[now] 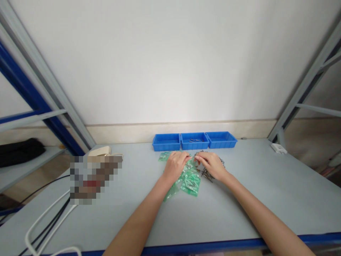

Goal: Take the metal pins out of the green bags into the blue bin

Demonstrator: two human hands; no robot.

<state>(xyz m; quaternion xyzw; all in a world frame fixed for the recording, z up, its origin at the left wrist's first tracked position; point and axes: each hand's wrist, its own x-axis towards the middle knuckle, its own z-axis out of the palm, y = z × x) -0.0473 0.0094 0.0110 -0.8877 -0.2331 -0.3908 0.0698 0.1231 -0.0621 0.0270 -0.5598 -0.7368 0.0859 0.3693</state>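
My left hand [176, 164] is closed in a pinch at the upper edge of a green-tinted clear plastic bag [189, 164]. Facing it, my right hand [211, 165] has its thumb and fingertips pressed together close to the same edge; what they pinch is too small to make out. Below the hands, another green plastic bag [191, 184] with slim metal pieces inside lies on the table. A loose heap of thin metal pieces [205, 174], resembling screws or pins, sits under and beside my right hand, which partly covers it.
Three blue bins stand in a row near the wall: a left bin [166, 146], a middle bin [194, 145] with a few metal pieces, and a right bin [222, 143]. White cables [50, 209] and a blurred-out object are on the left. A small white item [278, 148] lies far right.
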